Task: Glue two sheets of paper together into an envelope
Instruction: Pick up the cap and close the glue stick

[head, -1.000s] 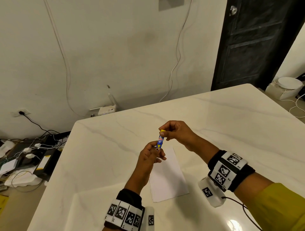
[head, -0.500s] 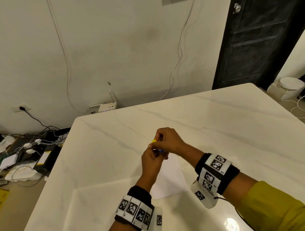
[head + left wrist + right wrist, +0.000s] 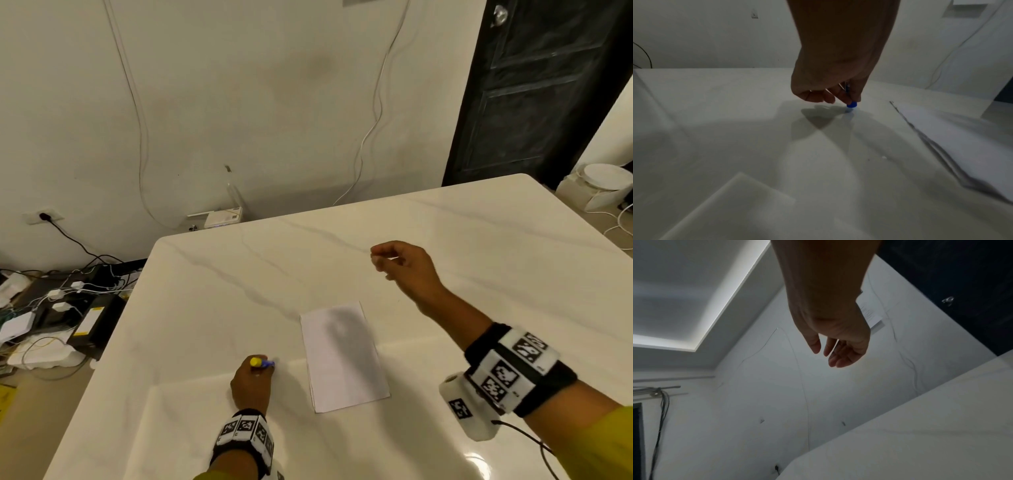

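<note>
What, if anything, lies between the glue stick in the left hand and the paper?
Nothing visible: only bare table separates the glue stick, held by the left hand, from the paper lying to its right.

Glue stick (image 3: pixel 262 363) body largely hidden inside left hand (image 3: pixel 249 385).

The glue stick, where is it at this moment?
In the head view the glue stick is in the left hand, low over the table, left of the paper.

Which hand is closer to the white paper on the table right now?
Left. The left hand holds the glue stick low on the table, just left of the paper. The right hand is raised in the air beyond the paper's far right corner.
</note>
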